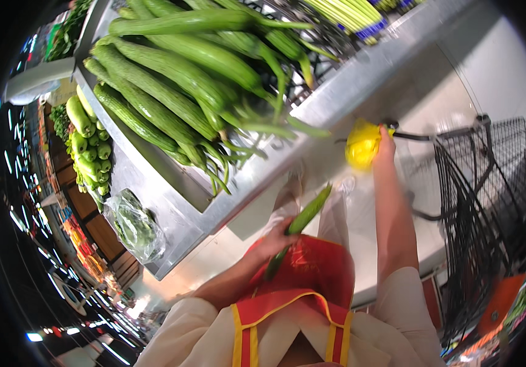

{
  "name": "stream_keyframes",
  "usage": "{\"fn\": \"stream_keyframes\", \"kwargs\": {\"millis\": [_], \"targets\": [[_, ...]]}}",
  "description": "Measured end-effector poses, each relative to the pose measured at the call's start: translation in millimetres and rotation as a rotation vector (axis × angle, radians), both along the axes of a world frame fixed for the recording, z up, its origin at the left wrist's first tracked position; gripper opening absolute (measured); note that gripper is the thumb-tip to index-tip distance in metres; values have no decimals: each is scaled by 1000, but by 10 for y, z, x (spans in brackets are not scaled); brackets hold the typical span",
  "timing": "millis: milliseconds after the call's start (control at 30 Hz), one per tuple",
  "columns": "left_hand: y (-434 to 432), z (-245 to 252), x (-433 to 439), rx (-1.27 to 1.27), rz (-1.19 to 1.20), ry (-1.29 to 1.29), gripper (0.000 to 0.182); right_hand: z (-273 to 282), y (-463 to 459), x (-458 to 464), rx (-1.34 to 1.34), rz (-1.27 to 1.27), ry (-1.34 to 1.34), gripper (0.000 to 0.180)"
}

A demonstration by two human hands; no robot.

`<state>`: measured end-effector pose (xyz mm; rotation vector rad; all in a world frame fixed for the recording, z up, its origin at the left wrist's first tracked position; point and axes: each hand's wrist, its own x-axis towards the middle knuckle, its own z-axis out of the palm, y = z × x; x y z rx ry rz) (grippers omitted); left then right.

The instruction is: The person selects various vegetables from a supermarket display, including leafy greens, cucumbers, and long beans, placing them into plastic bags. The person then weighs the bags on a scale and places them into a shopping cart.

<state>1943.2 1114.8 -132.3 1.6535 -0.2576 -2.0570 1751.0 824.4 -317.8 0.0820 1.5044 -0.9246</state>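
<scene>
My left hand (277,241) is closed around a long slender green gourd (311,208), held slantwise in front of my red apron (308,259). My right hand (385,147), arm stretched forward, grips a crumpled yellow plastic bag (363,144). That hand is right by the bar of a black wire shopping cart (478,169); whether it also touches the bar I cannot tell. A heap of long green luffa gourds (175,82) lies on the metal display stand (189,227) ahead of me, their stem ends hanging toward its front edge.
Greens in a clear plastic bag (137,225) lie on the stand's near left corner. Pale green squashes (91,156) are piled beyond its left side. Bundled green stalks with blue bands (350,16) lie at the far right. The cart stands on the tiled floor (366,202) to my right.
</scene>
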Motion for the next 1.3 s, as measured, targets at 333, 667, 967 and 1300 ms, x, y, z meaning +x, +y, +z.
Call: {"fn": "stream_keyframes", "kwargs": {"millis": [333,667,967,1300], "targets": [[391,97,73,40,115,29,40,-262,-1212,798,-327,330,-188,24],[43,399,-100,-194,-53,85,51,-485,524,-213,-400,990,47,17],[-456,1147,53,-504,344,444,59,1965,2370,-204,-140,885,-333,36],[-895,1794,554,-560,520,708,42,3824,2073,419,-464,989,-82,33]]}}
